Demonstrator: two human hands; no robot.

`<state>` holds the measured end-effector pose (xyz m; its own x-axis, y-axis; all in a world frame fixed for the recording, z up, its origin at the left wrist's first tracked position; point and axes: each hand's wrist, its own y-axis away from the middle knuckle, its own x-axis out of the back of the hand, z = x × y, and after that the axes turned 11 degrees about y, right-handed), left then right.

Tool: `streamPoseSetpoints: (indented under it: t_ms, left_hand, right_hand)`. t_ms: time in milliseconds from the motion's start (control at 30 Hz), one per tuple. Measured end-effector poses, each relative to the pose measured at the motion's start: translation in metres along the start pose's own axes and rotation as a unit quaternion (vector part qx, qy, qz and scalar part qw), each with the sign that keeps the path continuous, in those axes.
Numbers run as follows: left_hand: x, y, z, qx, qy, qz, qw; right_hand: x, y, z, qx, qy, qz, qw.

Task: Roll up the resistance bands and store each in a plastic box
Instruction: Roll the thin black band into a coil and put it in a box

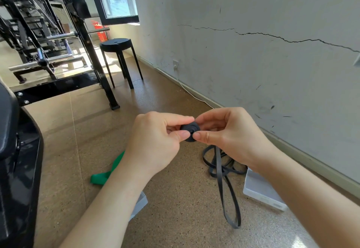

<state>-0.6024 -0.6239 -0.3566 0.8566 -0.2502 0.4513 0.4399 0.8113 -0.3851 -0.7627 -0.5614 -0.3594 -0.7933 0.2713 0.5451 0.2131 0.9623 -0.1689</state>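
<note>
— So where is the black resistance band (221,171)?
— Its rolled end (190,130) is held up between both hands. The loose length hangs down and loops on the floor (175,199), just beside a clear plastic box (261,189).
— And the grip?
— The left hand (153,140) pinches the roll between thumb and forefinger. The right hand (231,134) pinches it from the other side, fingers curled.
— Anything else?
— A green band (109,169) lies behind the left forearm, near a second box (141,203).

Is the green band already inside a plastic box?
No, the green band lies loose on the bare floor, not in any box.
</note>
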Motion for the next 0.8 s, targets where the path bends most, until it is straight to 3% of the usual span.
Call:
streamPoseSetpoints:
  t_ms: [167, 300, 500, 667, 800]
  left_hand:
    - [-0.004, 0.000, -0.001, 0.057, 0.188, -0.052, 0.979]
    - [-0.013, 0.004, 0.004, 0.093, 0.305, 0.017, 0.948]
    - [-0.016, 0.004, 0.002, 0.078, 0.306, 0.085, 0.945]
    - [-0.007, 0.000, 0.002, 0.050, 0.252, 0.052, 0.965]
    - [-0.006, -0.001, 0.001, 0.030, 0.160, 0.007, 0.987]
  right_hand:
    - [0.000, -0.001, 0.000, -0.036, -0.116, 0.023, 0.992]
    - [-0.002, -0.002, -0.001, -0.057, -0.179, 0.027, 0.982]
    - [-0.002, -0.003, 0.000, -0.057, -0.203, -0.004, 0.977]
    - [0.008, -0.001, -0.003, -0.033, -0.094, -0.088, 0.991]
    - [0.013, -0.001, 0.000, -0.021, -0.045, -0.106, 0.993]
